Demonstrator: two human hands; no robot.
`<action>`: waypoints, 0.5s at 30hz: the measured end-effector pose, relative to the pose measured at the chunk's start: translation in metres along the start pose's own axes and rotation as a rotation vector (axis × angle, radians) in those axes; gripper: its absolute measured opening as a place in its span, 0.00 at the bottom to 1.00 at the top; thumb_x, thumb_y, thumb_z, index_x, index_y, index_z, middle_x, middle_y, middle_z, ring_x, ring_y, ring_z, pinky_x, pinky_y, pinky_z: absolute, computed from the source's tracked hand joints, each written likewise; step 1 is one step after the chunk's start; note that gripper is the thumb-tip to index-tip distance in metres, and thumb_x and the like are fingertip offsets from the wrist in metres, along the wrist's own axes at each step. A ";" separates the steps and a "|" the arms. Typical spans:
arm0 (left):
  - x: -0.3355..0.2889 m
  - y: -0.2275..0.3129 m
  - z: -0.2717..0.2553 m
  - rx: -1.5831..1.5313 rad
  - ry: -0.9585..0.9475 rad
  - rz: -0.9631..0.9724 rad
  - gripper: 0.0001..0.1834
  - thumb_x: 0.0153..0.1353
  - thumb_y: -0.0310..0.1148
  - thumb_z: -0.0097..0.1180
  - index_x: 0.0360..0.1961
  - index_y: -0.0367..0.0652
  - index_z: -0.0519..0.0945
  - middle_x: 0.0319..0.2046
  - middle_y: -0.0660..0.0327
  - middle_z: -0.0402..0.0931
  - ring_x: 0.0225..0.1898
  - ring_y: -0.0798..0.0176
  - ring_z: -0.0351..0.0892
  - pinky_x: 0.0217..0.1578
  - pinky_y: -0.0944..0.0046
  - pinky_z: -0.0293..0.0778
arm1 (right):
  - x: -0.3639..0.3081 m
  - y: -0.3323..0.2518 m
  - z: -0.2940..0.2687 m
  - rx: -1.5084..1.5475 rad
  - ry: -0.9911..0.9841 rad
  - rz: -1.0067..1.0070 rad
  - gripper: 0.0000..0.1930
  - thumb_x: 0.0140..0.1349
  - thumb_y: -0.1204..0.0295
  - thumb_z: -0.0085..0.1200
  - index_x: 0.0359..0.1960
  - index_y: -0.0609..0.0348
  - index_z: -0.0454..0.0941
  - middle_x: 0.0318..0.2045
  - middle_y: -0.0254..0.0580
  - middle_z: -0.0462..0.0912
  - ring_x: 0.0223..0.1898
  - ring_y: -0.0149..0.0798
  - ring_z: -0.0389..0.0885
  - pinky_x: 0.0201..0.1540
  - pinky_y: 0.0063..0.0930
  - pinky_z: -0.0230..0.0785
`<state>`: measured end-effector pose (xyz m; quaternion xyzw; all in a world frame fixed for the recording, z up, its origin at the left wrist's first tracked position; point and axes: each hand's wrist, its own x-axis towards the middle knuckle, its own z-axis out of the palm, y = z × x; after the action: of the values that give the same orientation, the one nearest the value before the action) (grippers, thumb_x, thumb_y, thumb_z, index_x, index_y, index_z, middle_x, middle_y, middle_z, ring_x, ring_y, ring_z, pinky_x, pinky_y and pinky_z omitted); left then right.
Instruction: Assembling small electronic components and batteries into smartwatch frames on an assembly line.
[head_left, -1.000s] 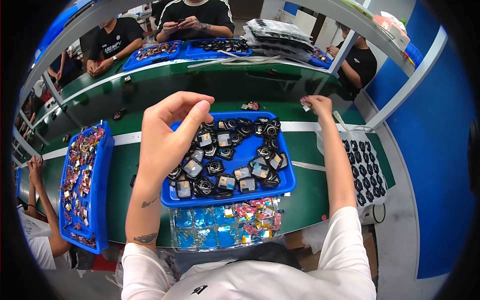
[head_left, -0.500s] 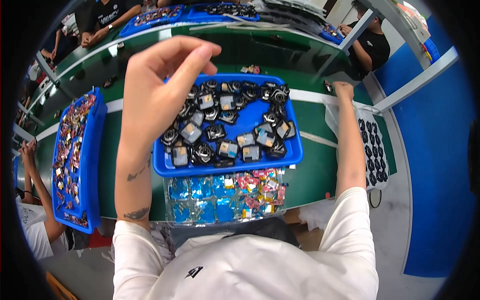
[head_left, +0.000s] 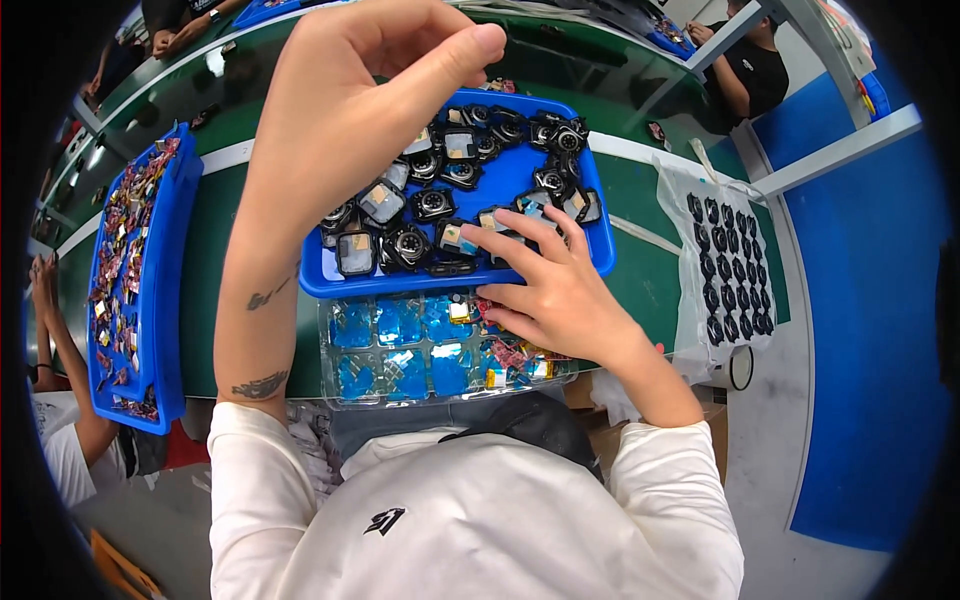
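Note:
My left hand (head_left: 350,110) is raised over the far left part of a blue tray (head_left: 500,192). Its fingers curl toward the thumb, and whatever they may hold is hidden. The tray contains several black watch cases (head_left: 406,246), some showing round sensor backs, others pale rectangular faces. My right hand (head_left: 545,290) reaches over the tray's near edge, fingers spread above the watch cases, with nothing visible in its grip. Beneath that hand, nearer to me, lies a clear compartmented tray (head_left: 323,372) with blue film-covered pieces (head_left: 402,322) and small red circuit boards (head_left: 506,355).
A long blue tray (head_left: 172,300) full of small circuit boards stands at left. Black round parts (head_left: 730,268) lie in rows on a white sheet (head_left: 672,215) at right. A grey metal post (head_left: 840,150) rises beyond. Other people sit across and at left.
My right hand has come from the far right, beside the white sheet, to the near edge of the blue tray, its fingers now spread. The left hand stays raised and curled.

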<state>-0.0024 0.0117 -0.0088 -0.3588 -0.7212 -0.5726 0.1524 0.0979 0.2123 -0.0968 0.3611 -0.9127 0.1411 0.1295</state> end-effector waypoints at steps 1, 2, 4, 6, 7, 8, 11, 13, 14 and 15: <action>0.000 0.003 0.000 0.047 -0.018 0.031 0.09 0.61 0.31 0.56 0.34 0.34 0.81 0.31 0.61 0.80 0.35 0.70 0.79 0.38 0.73 0.73 | -0.002 -0.001 0.002 -0.002 0.006 -0.004 0.07 0.42 0.66 0.65 0.25 0.50 0.83 0.58 0.34 0.70 0.61 0.42 0.62 0.62 0.49 0.49; 0.001 0.007 0.000 0.052 -0.017 0.036 0.09 0.61 0.31 0.56 0.34 0.34 0.81 0.31 0.61 0.80 0.35 0.70 0.79 0.38 0.73 0.73 | -0.003 -0.001 0.003 0.006 -0.004 0.009 0.07 0.42 0.67 0.65 0.24 0.51 0.82 0.58 0.34 0.70 0.61 0.42 0.62 0.62 0.49 0.48; 0.002 0.004 0.002 0.079 -0.029 0.052 0.09 0.60 0.31 0.57 0.34 0.34 0.81 0.29 0.62 0.80 0.34 0.71 0.79 0.37 0.73 0.73 | -0.002 0.001 0.004 0.014 -0.023 0.025 0.07 0.42 0.67 0.65 0.22 0.52 0.82 0.57 0.34 0.70 0.61 0.43 0.61 0.62 0.48 0.48; 0.002 0.005 0.000 0.106 -0.049 0.049 0.09 0.60 0.32 0.57 0.34 0.35 0.81 0.28 0.62 0.80 0.33 0.72 0.79 0.36 0.74 0.73 | 0.002 0.003 -0.002 0.196 0.088 0.027 0.05 0.44 0.73 0.64 0.22 0.56 0.79 0.49 0.38 0.76 0.51 0.38 0.72 0.54 0.39 0.61; 0.002 0.006 -0.001 0.135 -0.071 0.046 0.09 0.59 0.32 0.58 0.34 0.35 0.82 0.28 0.63 0.80 0.32 0.73 0.79 0.35 0.74 0.73 | 0.004 0.004 -0.005 0.195 0.090 0.025 0.05 0.44 0.73 0.64 0.22 0.56 0.79 0.49 0.38 0.76 0.51 0.38 0.72 0.54 0.39 0.61; 0.003 0.006 -0.001 0.139 -0.070 0.051 0.09 0.59 0.32 0.58 0.34 0.35 0.82 0.28 0.63 0.80 0.32 0.73 0.79 0.35 0.74 0.73 | 0.005 0.006 -0.009 0.494 0.070 0.203 0.04 0.47 0.76 0.61 0.23 0.57 0.78 0.42 0.39 0.78 0.43 0.34 0.74 0.46 0.31 0.64; 0.002 0.004 0.004 0.082 -0.094 0.071 0.08 0.58 0.32 0.59 0.33 0.36 0.81 0.26 0.65 0.79 0.31 0.75 0.77 0.33 0.76 0.70 | 0.017 0.010 -0.019 1.188 0.268 0.424 0.02 0.54 0.82 0.54 0.30 0.66 0.77 0.28 0.34 0.78 0.28 0.24 0.75 0.31 0.16 0.67; 0.001 0.010 0.004 0.099 -0.100 0.057 0.08 0.57 0.31 0.60 0.33 0.35 0.81 0.26 0.65 0.79 0.30 0.76 0.75 0.32 0.75 0.70 | 0.033 0.016 -0.039 1.179 0.318 0.484 0.05 0.56 0.81 0.53 0.34 0.67 0.78 0.28 0.34 0.80 0.29 0.22 0.75 0.32 0.17 0.68; 0.001 0.011 0.005 0.085 -0.092 0.052 0.08 0.56 0.31 0.60 0.33 0.36 0.81 0.26 0.65 0.79 0.29 0.76 0.75 0.32 0.75 0.69 | 0.040 0.022 -0.046 1.215 0.318 0.474 0.08 0.57 0.80 0.52 0.38 0.68 0.79 0.30 0.35 0.81 0.31 0.23 0.76 0.34 0.17 0.68; 0.000 0.013 0.003 0.081 -0.098 0.031 0.08 0.57 0.30 0.60 0.32 0.35 0.81 0.26 0.64 0.79 0.30 0.75 0.76 0.33 0.75 0.70 | 0.048 0.024 -0.055 1.255 0.307 0.447 0.11 0.57 0.80 0.52 0.42 0.68 0.79 0.32 0.38 0.82 0.33 0.26 0.78 0.37 0.19 0.70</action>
<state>0.0072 0.0156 -0.0008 -0.3911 -0.7446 -0.5224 0.1404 0.0542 0.2184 -0.0336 0.1467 -0.6820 0.7165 -0.0088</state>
